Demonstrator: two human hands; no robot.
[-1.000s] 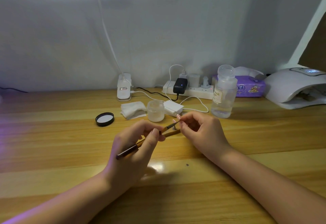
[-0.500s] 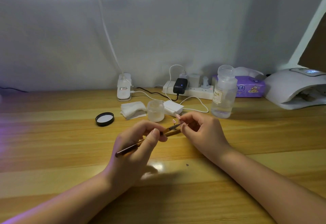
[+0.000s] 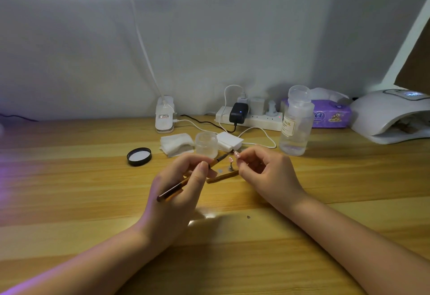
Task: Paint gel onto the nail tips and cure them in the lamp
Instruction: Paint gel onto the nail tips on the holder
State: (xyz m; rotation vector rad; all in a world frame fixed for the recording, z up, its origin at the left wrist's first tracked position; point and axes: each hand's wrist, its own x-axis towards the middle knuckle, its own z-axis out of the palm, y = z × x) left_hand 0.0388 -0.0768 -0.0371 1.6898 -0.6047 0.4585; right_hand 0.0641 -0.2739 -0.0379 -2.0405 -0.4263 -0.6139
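left hand: my left hand grips the brush like a pen, thumb and fingers curled round the brown shaft, bristle end aimed up and right at the tip.

right hand: my right hand has its fingers curled in, pinching the far end of the little stand. I can't quite tell if they also touch the wooden stick lying under it.

nail tip: the pink tip sits on top of the stand, right between my two hands, low over the tabletop.

what changed: a second ago the bristles were right on the tip; now I've pulled the brush back a bit to the left, so there's a gap and you can see the tip and stand clearly. Right hand barely shifted.

what that means: my guess is one stroke of gel just finished, so either a reload from the jar or another pass comes next. Curing hasn't started for this one.

jar: the open gel jar stands just behind my hands, its black lid off to the left, wipes beside it.

bottle: a clear bottle is further back on the right.

lamp: the white curing lamp waits at the far right, well apart from the tip. Something's inside, too dark to tell what.
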